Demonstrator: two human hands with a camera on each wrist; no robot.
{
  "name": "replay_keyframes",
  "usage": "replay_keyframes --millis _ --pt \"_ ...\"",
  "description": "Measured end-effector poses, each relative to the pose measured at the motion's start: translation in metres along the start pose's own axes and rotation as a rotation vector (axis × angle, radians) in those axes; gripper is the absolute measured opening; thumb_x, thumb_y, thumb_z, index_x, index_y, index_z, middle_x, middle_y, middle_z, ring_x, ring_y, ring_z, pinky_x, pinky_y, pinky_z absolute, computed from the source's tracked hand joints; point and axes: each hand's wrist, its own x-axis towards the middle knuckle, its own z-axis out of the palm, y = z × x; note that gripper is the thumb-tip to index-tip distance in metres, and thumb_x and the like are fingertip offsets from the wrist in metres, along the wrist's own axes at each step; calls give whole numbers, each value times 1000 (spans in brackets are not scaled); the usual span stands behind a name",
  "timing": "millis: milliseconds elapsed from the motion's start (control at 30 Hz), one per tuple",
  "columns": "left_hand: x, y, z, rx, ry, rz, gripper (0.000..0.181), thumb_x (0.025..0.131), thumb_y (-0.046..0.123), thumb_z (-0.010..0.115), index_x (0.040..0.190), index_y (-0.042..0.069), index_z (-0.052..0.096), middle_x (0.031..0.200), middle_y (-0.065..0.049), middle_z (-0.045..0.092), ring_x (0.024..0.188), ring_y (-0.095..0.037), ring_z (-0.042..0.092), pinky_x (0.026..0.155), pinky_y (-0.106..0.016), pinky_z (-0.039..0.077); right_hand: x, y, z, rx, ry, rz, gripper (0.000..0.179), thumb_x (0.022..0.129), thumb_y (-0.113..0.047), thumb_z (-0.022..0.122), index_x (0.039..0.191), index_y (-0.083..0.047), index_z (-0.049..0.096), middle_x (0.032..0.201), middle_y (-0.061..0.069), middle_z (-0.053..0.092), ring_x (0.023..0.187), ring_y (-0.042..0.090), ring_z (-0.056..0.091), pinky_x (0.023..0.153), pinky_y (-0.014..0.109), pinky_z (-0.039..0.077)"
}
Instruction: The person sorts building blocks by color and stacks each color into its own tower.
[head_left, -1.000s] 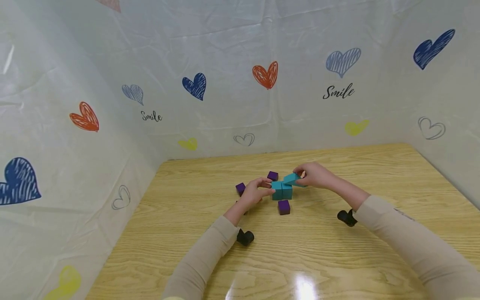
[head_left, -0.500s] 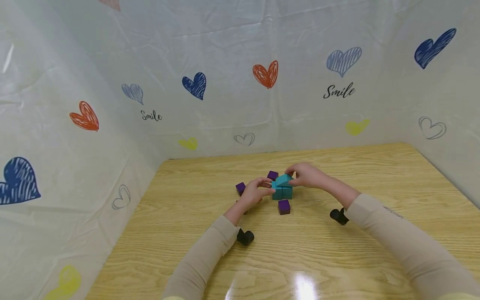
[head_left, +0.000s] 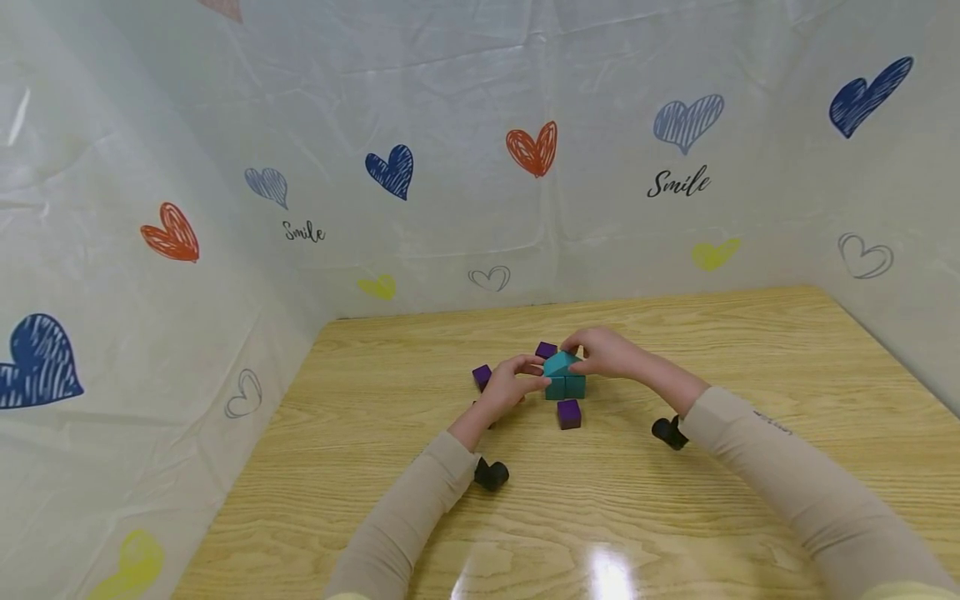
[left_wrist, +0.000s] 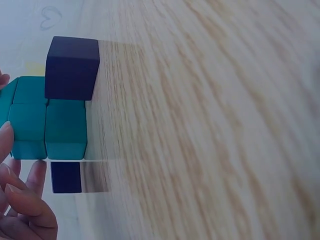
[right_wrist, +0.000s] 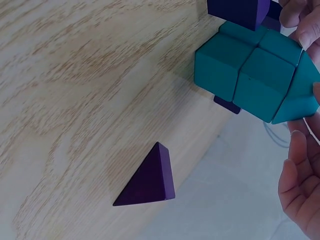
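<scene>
A pale sheet printed with hearts (head_left: 450,208) hangs behind the wood-grain worktop (head_left: 375,433). The left hand (head_left: 513,383) holds the left side of a stack of smooth teal cubes (head_left: 555,388), thumb and fingertips parted around it, between the worktop's far edge and its middle. The right hand (head_left: 606,353) pinches a smooth teal triangular prism (head_left: 557,365) on top of the stack. One purple cube (head_left: 569,414) sits just in front; a purple triangular prism (right_wrist: 145,185) lies apart on the worktop.
</scene>
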Motion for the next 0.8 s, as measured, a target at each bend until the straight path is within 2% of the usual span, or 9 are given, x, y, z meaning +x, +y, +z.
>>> replay_keyframes --millis 167,333,433,467,800 --pt "0 -1 0 0 0 -2 41 84 28 66 123 18 56 113 -6 60 96 -20 55 66 -30 44 0 2 1 12 -13 11 31 83 -8 65 110 5 61 102 16 63 83 25 58 71 34 48" --pt "-4 4 -1 1 -4 8 43 85 26 65 126 16 55 116 -10 59 97 -23 55 67 -35 45 -3 7 0 49 -34 67 40 83 -8 65 118 9 55 111 22 58 100 36 55 81 40 49" --pt "-3 5 -1 7 5 9 43 85 25 65 126 16 55 116 -10 59 97 -23 55 67 -35 46 -6 11 0 53 -38 78 40 81 -6 65 117 10 55 109 23 59 98 37 56 80 40 49" --pt "0 0 0 8 9 9 43 84 26 66 125 17 55 115 -9 60 96 -22 55 66 -33 46 -7 12 0 54 -39 79 40 81 -5 65 116 10 55 107 22 60 97 37 56 79 40 49" --pt "0 1 2 18 24 13 39 83 25 67 121 18 58 112 -7 61 95 -21 56 66 -32 47 -8 17 6 58 -28 41 31 79 0 65 109 4 62 98 12 65 92 33 59 75 37 49"
